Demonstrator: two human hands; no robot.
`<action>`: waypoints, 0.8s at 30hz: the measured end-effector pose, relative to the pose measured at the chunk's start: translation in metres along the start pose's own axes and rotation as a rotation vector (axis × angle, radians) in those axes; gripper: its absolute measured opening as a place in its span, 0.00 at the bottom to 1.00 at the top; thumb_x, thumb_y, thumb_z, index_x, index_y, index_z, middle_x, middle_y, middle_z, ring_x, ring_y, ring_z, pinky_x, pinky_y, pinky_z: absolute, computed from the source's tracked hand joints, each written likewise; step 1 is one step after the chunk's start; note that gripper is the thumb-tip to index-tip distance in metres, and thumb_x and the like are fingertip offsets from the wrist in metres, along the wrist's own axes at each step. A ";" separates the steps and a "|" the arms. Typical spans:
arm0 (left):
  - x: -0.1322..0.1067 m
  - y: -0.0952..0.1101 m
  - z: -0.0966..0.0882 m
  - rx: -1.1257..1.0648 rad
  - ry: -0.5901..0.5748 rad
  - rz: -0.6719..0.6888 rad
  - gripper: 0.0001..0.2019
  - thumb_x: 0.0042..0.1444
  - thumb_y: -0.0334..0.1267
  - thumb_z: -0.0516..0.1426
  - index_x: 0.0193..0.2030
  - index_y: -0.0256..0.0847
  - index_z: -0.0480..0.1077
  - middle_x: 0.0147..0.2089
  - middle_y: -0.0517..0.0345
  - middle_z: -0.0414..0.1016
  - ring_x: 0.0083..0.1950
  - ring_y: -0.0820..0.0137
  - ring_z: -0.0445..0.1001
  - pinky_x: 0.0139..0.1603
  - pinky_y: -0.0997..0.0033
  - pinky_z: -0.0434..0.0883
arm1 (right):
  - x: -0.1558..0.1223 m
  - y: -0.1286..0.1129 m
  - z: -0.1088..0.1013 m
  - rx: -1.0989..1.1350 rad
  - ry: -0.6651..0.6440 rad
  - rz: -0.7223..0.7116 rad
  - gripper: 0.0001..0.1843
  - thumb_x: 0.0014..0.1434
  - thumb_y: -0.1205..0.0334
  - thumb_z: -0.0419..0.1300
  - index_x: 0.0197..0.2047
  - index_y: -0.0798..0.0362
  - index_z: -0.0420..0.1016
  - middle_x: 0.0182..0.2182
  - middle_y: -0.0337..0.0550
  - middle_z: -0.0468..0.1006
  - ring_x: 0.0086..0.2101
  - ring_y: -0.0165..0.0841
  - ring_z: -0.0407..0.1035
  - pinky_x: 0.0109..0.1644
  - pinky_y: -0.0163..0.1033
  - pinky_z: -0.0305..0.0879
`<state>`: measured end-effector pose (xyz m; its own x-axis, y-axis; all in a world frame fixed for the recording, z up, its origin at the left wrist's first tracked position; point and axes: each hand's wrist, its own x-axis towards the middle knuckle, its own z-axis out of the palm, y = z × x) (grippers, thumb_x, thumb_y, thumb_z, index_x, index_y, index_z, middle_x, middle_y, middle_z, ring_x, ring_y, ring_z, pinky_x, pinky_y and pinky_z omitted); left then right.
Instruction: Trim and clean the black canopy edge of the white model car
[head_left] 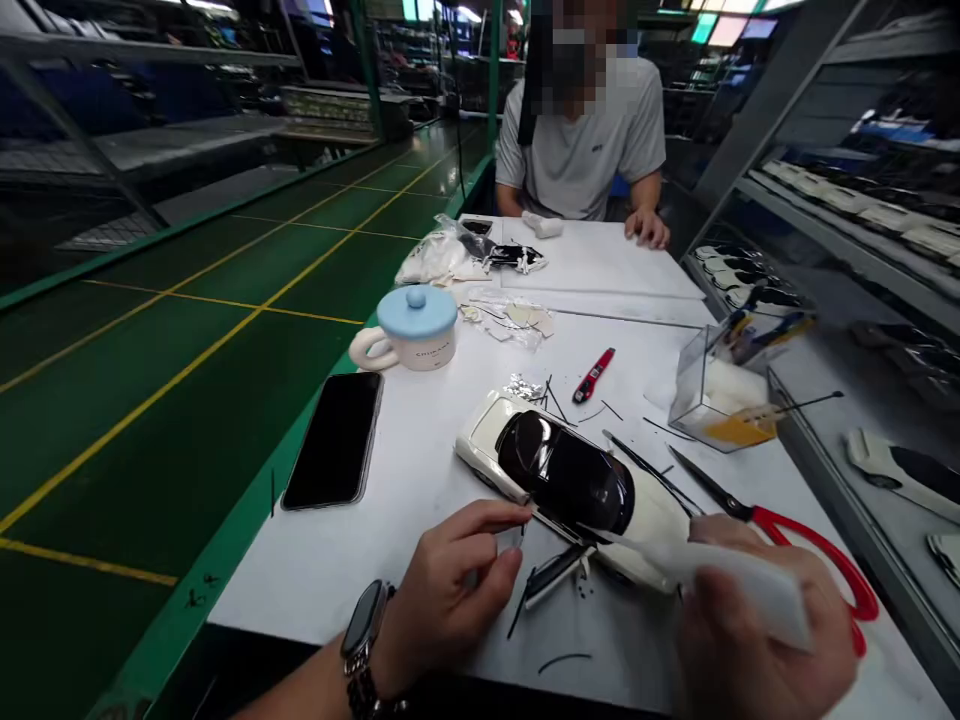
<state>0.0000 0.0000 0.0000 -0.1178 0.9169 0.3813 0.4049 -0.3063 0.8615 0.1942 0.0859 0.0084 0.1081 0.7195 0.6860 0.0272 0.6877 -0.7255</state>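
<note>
Free room runs between phone [334, 440] and model car [566, 475], while scissors [744, 511] and box [697, 425] obstruct the right.

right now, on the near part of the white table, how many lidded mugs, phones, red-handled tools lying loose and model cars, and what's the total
Lidded mug: 1
Phone: 1
Red-handled tools: 2 (cutter, scissors)
Model car: 1
Total: 5

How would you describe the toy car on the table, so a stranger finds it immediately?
At the white table's near edge, find the left hand. Just beyond it sits a cream toy car with a dark roof; unlike similar cars on the shelf, it is on the table.
</note>
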 end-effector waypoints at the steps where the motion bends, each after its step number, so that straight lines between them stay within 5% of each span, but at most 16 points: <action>1: -0.001 0.000 0.000 -0.002 -0.007 0.004 0.14 0.58 0.28 0.52 0.20 0.37 0.60 0.48 0.51 0.76 0.46 0.69 0.76 0.45 0.74 0.74 | -0.006 0.001 0.003 -0.054 -0.050 -0.066 0.06 0.52 0.72 0.64 0.32 0.58 0.70 0.27 0.39 0.69 0.30 0.31 0.66 0.34 0.40 0.60; 7: 0.000 0.002 0.003 0.021 -0.051 0.005 0.14 0.58 0.28 0.53 0.21 0.37 0.61 0.48 0.50 0.76 0.48 0.69 0.76 0.46 0.75 0.74 | -0.028 0.003 0.010 -0.278 -0.289 -0.148 0.08 0.53 0.76 0.61 0.36 0.59 0.68 0.28 0.39 0.70 0.28 0.31 0.64 0.37 0.45 0.58; 24: -0.002 0.002 0.002 0.000 -0.090 -0.013 0.14 0.58 0.29 0.54 0.21 0.37 0.59 0.49 0.51 0.75 0.44 0.71 0.76 0.43 0.76 0.74 | -0.035 0.005 0.015 -0.409 -0.287 -0.232 0.09 0.53 0.73 0.63 0.36 0.59 0.67 0.28 0.41 0.71 0.28 0.33 0.66 0.38 0.47 0.59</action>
<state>0.0027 -0.0018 -0.0001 -0.0413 0.9400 0.3388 0.4041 -0.2944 0.8660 0.1756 0.0659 -0.0182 -0.2203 0.5902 0.7766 0.4078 0.7790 -0.4763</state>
